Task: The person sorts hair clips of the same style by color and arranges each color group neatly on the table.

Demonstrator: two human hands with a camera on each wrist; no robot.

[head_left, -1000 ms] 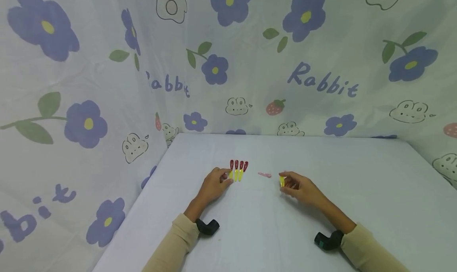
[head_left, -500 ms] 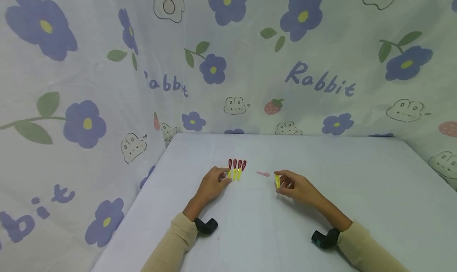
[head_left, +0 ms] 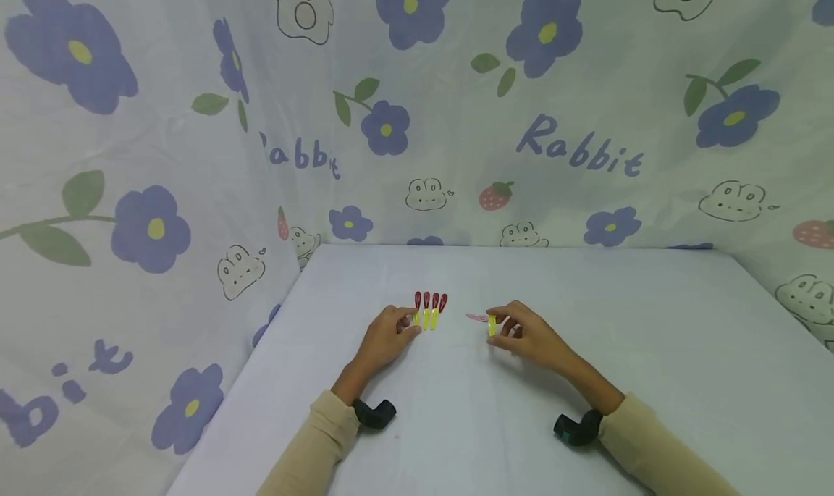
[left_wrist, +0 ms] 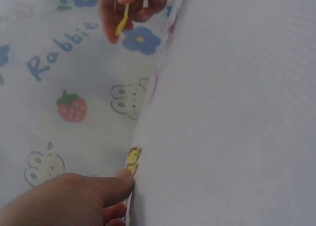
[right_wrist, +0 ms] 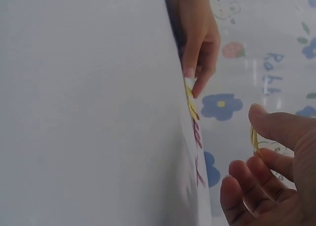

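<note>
Although both your hands reached in over the middle of the white table (head_left: 625, 337), you had room around them. Its far edge ran along the foot of the flower-and-rabbit curtain (head_left: 456, 119), beyond your fingertips; the left edge lay well apart from your left hand (head_left: 386, 339), and the right edge was farther still from your right hand (head_left: 531, 333). A broad stretch of tabletop opened between your forearms, and a narrower gap separated your fingertips.

Counting the clips, you had four red clips (head_left: 426, 300) side by side, three lying straight and the rightmost slanted. Four were yellow. Three of those lay in a row at the near ends of the first three red ones: the left yellow clip (head_left: 416, 318), pinched between your left thumb and forefinger, and two loose yellow clips (head_left: 434, 318) just beside it. You held the fourth, the right yellow clip (head_left: 491, 326), above the table, pinched between your right thumb and forefinger with the other fingers loosely bent.

One pink clip (head_left: 475, 316) lay crosswise between your hands, its right end behind your right fingertips. Your left wrist view showed perhaps a second pink piece, too blurred to count surely. You wore two black wrist cameras (head_left: 374, 414), one on each arm, beside two beige sleeves (head_left: 661, 442).
</note>
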